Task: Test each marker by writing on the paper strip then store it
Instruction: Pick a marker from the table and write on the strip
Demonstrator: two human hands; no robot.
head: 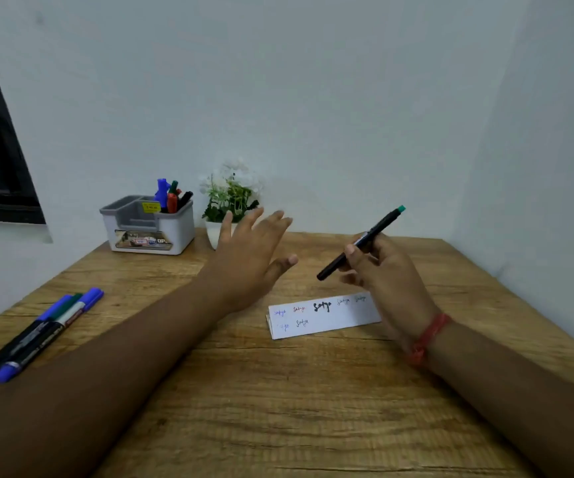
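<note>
Marker (361, 243), black-bodied with a green end cap, is sitting in the right hand (383, 270), which is raised off the wooden table (278, 401). Fingers (351, 251) and thumb are curling round the middle of the barrel; the dark end is pointing down and toward the left hand, the green end is angling up and away. Cannot tell whether the tip is capped.

Left hand (251, 260) is hovering just beside the marker's lower end, not touching it. It is holding nothing, fingers straight and spread, palm turned toward the right hand.

Paper strip (320, 317) is lying flat on the table below and between the two hands, its far corner hidden under the right hand. Several short written words are showing on it in blue, red, black and fainter ink, in two rows.

Right wrist is wearing a red thread band (428, 336).

Beyond the left hand's fingertips, a small white pot of white flowers (230, 198) is standing against the wall. Farther out on that side, a grey-and-white organiser (149, 225) is holding several markers upright in one rear compartment. Outside the left forearm, loose markers (37, 336), blue and green capped, are lying together near the table edge.
</note>
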